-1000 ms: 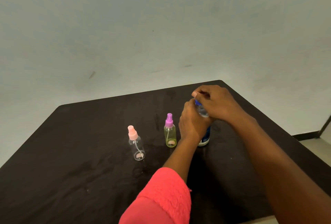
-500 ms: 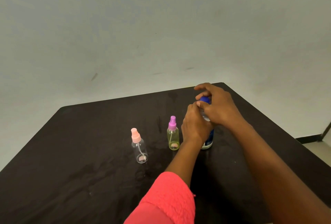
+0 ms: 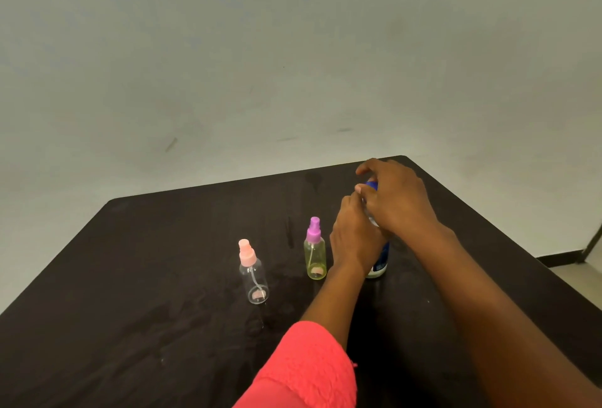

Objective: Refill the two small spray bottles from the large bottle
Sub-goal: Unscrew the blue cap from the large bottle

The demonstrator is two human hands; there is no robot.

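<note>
Standing upright on the right part of the dark table [image 3: 130, 277], the large bottle [image 3: 381, 259] is mostly hiding behind two hands. Only its blue label, its pale base and a sliver of clear shoulder are showing. The left hand [image 3: 356, 238] is wrapping around the bottle's body from the near side, fingers curled on it and holding it in place. The right hand [image 3: 397, 202] is arching over the top, its thumb and fingers closing round the blue cap [image 3: 372, 184], of which just a small patch is peeking out; whether the cap is seated on the neck or loose I cannot tell.

Just to the left of the left hand, the yellow-green spray bottle [image 3: 315, 257] is standing upright with a purple sprayer on top. Farther left and nearer the camera, well apart from it, the clear spray bottle [image 3: 255, 280] is wearing a pink sprayer and is leaning slightly in this wide view, its thin dip tube running down inside. Both are looking nearly empty, each showing a pinkish patch at the bottom.

A coral-red sleeve [image 3: 309, 365] is covering the left upper arm. The tabletop is looking matte and faintly smeared. Behind it a pale grey wall [image 3: 293, 49] is rising, carrying a few dark scuffs, and at the right edge a strip of light floor [image 3: 580, 280] is meeting a dark skirting line.
</note>
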